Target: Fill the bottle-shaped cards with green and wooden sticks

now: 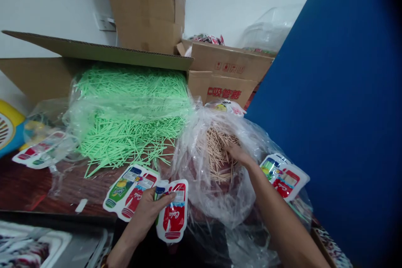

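Observation:
My left hand [153,207] grips a bottle-shaped candy pouch [172,215] with a red cola print, thumb across its front. Just behind it lies a stack of similar green and red pouches [121,190] at the table's edge. My right hand [235,153] reaches into a clear plastic bag [188,163] full of thin brown candy sticks [215,146]. Its fingertips are sunk among the sticks, so what they hold is hidden. To the left, a heap of thin green candy sticks [125,130] spills from a clear bag onto the dark table.
An open cardboard box [125,55] stands behind the green sticks, and another box [226,88] with red lettering stands behind the brown ones. More pouches [287,178] lie right of my arm, others [40,149] far left. A blue panel [326,104] blocks the right side.

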{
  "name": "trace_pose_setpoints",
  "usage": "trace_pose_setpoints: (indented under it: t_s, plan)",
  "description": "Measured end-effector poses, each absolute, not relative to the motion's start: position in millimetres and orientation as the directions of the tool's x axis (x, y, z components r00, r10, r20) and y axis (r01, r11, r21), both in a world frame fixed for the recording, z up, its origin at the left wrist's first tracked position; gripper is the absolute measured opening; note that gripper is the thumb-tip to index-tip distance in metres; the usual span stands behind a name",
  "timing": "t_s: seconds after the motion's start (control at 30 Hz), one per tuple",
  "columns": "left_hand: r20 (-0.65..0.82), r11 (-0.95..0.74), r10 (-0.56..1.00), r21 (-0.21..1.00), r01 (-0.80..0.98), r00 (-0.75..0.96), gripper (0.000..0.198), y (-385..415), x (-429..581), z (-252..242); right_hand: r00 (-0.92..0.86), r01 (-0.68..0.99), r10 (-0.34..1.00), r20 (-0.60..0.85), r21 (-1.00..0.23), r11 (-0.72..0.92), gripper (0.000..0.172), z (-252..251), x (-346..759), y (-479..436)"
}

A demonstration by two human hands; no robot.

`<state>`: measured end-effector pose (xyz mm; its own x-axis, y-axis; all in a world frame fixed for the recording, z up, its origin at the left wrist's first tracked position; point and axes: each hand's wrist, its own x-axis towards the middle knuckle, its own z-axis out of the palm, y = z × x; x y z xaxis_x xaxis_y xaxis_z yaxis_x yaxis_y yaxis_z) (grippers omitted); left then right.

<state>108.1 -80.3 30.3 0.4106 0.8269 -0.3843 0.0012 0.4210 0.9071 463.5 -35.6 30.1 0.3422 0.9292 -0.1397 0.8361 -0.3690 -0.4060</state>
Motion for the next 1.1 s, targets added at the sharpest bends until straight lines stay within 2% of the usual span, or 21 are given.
trace_pose_setpoints:
  t_s: [0.1,0.2,0.4,0.57,0.67,0.8,0.97,1.1]
  plan:
    - [-0.387,0.421,0.821,0.907,0.012,0.42,0.023,-81,111,30,0.34,0.846,0.921,-0.193,-0.365,-0.389,0.025,21,469,-47]
    - [-0.391,0.419,0.815,0.908,0.031,0.427,0.023,-81,112,31,0.334,0.865,0.921,-0.2,-0.323,-0.384,0.028,12,468,-52]
    - [-0.399,0.417,0.822,0.908,0.049,0.407,0.028,-80,111,29,0.317,0.9,0.922,-0.224,-0.234,-0.367,0.025,7,458,-51]
    - [-0.402,0.421,0.814,0.906,0.052,0.419,0.023,-81,114,25,0.316,0.902,0.924,-0.216,-0.233,-0.364,0.024,0,451,-42]
    - [-0.395,0.424,0.81,0.905,0.033,0.434,0.023,-82,115,26,0.312,0.891,0.928,-0.202,-0.277,-0.36,0.021,-5,454,-38]
    - [-0.411,0.443,0.807,0.896,0.026,0.425,0.022,-82,113,30,0.279,0.856,0.942,-0.187,-0.397,-0.332,0.015,-9,468,-47]
    - [-0.404,0.447,0.812,0.895,-0.003,0.422,0.022,-82,113,30,0.269,0.743,0.945,-0.186,-0.585,-0.326,0.019,-13,477,-66]
    - [-0.405,0.454,0.807,0.891,-0.015,0.431,0.023,-84,113,29,0.264,0.674,0.946,-0.191,-0.665,-0.322,0.021,-12,476,-72]
